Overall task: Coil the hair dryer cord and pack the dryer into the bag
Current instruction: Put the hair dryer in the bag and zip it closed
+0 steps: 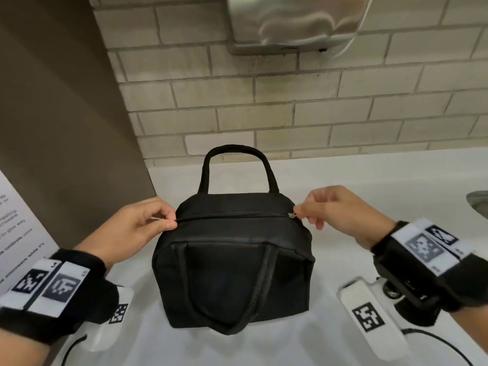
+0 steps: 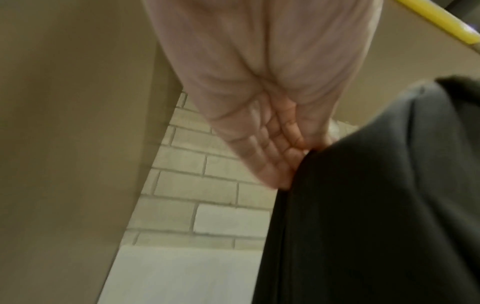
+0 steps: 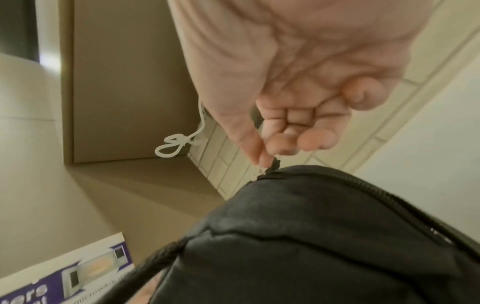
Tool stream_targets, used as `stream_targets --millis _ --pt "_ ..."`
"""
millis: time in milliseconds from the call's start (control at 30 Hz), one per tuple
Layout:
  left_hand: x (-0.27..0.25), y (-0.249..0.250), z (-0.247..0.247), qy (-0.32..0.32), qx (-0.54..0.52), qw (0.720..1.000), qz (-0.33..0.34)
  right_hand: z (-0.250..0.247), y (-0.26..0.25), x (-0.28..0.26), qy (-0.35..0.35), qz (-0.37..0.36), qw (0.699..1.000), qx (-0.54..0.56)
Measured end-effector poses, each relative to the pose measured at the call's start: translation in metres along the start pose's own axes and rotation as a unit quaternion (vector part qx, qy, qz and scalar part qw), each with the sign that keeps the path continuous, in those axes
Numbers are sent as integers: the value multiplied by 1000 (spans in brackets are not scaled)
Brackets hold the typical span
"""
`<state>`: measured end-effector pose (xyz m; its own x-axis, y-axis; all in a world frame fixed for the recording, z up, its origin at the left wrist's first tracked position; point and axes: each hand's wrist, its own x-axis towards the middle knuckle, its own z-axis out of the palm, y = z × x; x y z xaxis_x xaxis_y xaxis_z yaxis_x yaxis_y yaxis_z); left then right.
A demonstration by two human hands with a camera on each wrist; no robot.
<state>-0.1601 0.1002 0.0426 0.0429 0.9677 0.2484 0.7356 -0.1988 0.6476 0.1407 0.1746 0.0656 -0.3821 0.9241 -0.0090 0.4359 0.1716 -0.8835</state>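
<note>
A black fabric bag (image 1: pixel 232 273) with two handles stands on the white counter (image 1: pixel 343 186), its top zipper (image 1: pixel 232 215) closed along its whole length. My left hand (image 1: pixel 137 228) pinches the bag's fabric at the left end of the zipper; the left wrist view shows its fingers (image 2: pixel 272 152) against the bag (image 2: pixel 376 205). My right hand (image 1: pixel 335 210) pinches the zipper pull (image 1: pixel 293 214) at the right end, with thumb and forefinger on the zipper pull (image 3: pixel 272 163) in the right wrist view. The dryer and its cord are not visible.
A steel wall unit (image 1: pixel 293 22) hangs on the tiled wall above. A brown partition (image 1: pixel 66 114) stands at the left with a printed sign (image 1: pixel 18 228) below it. A sink edge (image 1: pixel 478 202) shows at the far right. A white cable loop (image 3: pixel 176 142) hangs by the wall.
</note>
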Motion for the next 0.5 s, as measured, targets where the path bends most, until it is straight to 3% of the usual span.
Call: stream_targets --millis 100,167,233,300,367,500 --pt "-7 25 -2 35 25 999 31 0 5 0 -3 2 1000 28" --pt "-18 57 6 59 39 993 93 3 6 1 -4 -2 999 42" --pt "-28 86 27 31 75 982 171 6 7 2 3 -5 999 48" --pt "-28 99 55 -3 193 954 228 7 7 3 13 -11 998 56" --pt "-22 98 75 -12 274 931 240 9 7 2 15 -17 998 63" --pt "-6 104 88 20 265 938 224 9 11 3 38 -26 997 60"
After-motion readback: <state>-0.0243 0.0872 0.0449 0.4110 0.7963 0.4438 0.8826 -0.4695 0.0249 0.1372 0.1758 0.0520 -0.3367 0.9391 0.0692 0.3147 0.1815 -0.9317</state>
